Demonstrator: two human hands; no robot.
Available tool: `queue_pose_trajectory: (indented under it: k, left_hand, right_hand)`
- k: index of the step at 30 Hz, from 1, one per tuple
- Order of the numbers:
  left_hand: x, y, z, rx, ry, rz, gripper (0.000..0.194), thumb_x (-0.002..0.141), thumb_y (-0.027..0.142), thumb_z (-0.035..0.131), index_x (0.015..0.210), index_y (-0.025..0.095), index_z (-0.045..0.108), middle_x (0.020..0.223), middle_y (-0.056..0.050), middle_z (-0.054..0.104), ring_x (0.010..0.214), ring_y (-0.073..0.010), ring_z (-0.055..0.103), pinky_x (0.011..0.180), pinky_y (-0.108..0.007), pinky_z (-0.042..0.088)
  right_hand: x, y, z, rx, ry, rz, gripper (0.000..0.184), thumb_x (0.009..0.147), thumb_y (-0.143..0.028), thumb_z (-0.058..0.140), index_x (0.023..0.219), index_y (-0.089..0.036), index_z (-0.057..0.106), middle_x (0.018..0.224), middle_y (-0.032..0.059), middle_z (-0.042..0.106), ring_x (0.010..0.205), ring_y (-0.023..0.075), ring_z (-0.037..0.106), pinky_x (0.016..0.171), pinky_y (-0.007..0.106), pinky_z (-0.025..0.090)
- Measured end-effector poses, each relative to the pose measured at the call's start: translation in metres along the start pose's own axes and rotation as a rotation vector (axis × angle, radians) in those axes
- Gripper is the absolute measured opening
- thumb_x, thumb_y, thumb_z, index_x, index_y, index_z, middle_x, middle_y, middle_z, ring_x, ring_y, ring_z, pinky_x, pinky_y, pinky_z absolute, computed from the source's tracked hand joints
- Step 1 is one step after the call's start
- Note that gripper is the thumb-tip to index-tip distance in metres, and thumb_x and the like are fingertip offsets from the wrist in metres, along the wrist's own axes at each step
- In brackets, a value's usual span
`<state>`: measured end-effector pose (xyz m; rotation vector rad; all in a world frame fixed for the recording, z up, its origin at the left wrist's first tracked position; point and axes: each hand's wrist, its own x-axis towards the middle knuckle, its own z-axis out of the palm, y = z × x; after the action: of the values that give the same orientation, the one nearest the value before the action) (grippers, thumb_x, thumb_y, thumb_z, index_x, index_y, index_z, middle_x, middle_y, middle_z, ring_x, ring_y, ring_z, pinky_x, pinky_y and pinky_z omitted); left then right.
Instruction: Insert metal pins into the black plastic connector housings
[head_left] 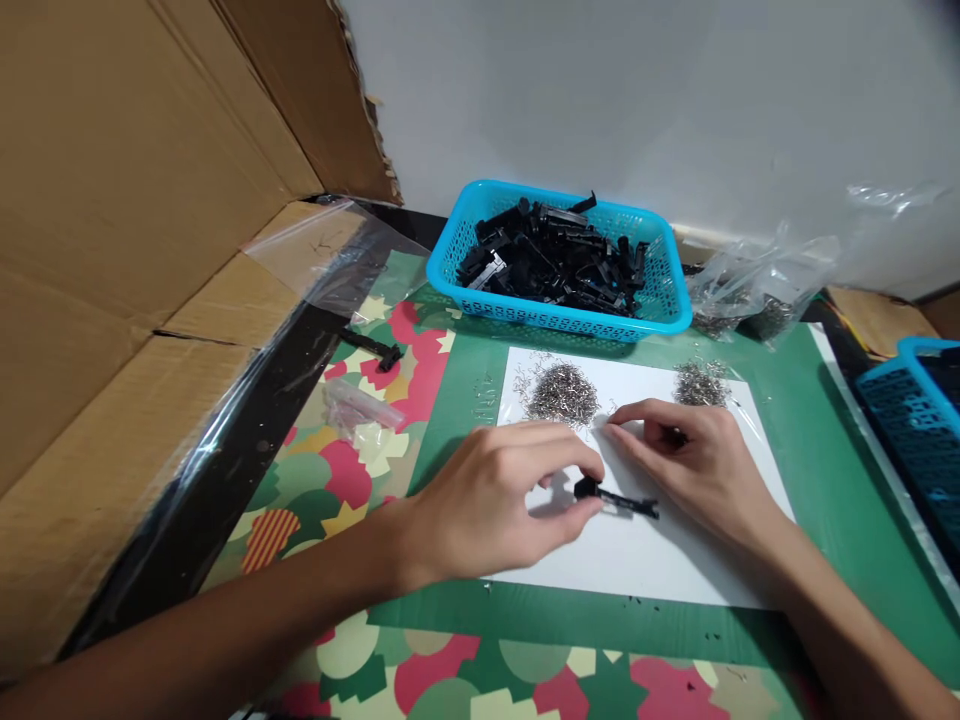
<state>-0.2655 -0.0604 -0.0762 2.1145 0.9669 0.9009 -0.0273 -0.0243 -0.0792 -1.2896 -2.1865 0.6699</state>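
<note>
My left hand [510,490] grips one end of a slim black plastic part [626,503] between thumb and index finger, just over a white sheet [637,570]. The part's far end points right. Thumb and index fingertip of my right hand [694,455] come together near the sheet, to the right of a heap of small bent metal pieces [562,395]; anything pinched there is too small to make out. A smaller heap of similar metal pieces [700,383] lies beyond my right hand.
Behind the sheet stands a blue basket [562,322] of black parts. Clear plastic bags [780,290] sit right of it, and another blue basket [900,400] at the right edge. A loose black part [375,348] and a small plastic bag [360,410] lie left. Cardboard [135,200] walls the left.
</note>
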Motion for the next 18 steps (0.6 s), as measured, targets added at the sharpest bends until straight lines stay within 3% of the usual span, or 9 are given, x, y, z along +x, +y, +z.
queue_pose_trajectory:
  k: [3,7,11,14,18]
  left_hand:
    - [-0.002,0.004,0.001,-0.024,-0.066,0.082,0.012,0.093,0.018,0.068,0.103,0.017,0.074,0.094,-0.007,0.078,0.083,-0.0166,0.07,0.074,-0.029,0.057]
    - [-0.003,0.005,0.001,-0.045,-0.056,0.072,0.014,0.095,0.017,0.065,0.107,0.017,0.072,0.099,-0.007,0.076,0.082,-0.0155,0.069,0.072,-0.027,0.056]
    - [-0.001,0.004,-0.002,-0.095,-0.006,-0.044,0.019,0.095,0.019,0.067,0.114,0.018,0.07,0.099,-0.005,0.071,0.071,-0.0113,0.059,0.064,-0.024,0.051]
    - [0.002,0.003,-0.004,-0.148,0.083,-0.148,0.013,0.1,0.025,0.064,0.109,0.019,0.071,0.094,-0.003,0.065,0.071,-0.0107,0.056,0.063,-0.023,0.048]
    - [0.004,-0.001,-0.005,-0.266,0.183,-0.256,0.018,0.103,0.035,0.064,0.099,0.018,0.067,0.091,-0.002,0.059,0.074,-0.0106,0.056,0.061,-0.021,0.047]
  right_hand:
    - [0.0,0.0,0.003,0.051,-0.038,0.075,0.023,0.098,-0.039,0.069,0.093,-0.02,0.081,0.054,-0.0061,0.046,0.048,0.0096,0.039,0.047,0.023,0.031]
    - [0.002,-0.003,0.009,0.044,-0.055,0.089,0.023,0.098,-0.038,0.068,0.094,-0.02,0.082,0.054,-0.0056,0.048,0.048,0.0099,0.04,0.049,0.023,0.03]
    - [0.003,-0.004,0.014,-0.067,-0.076,0.055,0.018,0.099,-0.03,0.063,0.097,-0.021,0.079,0.057,-0.0045,0.055,0.049,0.0106,0.045,0.052,0.024,0.029]
    - [0.003,-0.004,0.014,-0.136,-0.134,0.049,0.018,0.1,-0.026,0.057,0.104,-0.021,0.074,0.063,-0.0029,0.061,0.052,0.012,0.049,0.055,0.025,0.028]
    - [0.004,-0.003,0.006,0.061,-0.172,0.106,0.02,0.104,-0.034,0.053,0.103,-0.02,0.068,0.067,-0.0017,0.06,0.058,0.0131,0.047,0.057,0.025,0.029]
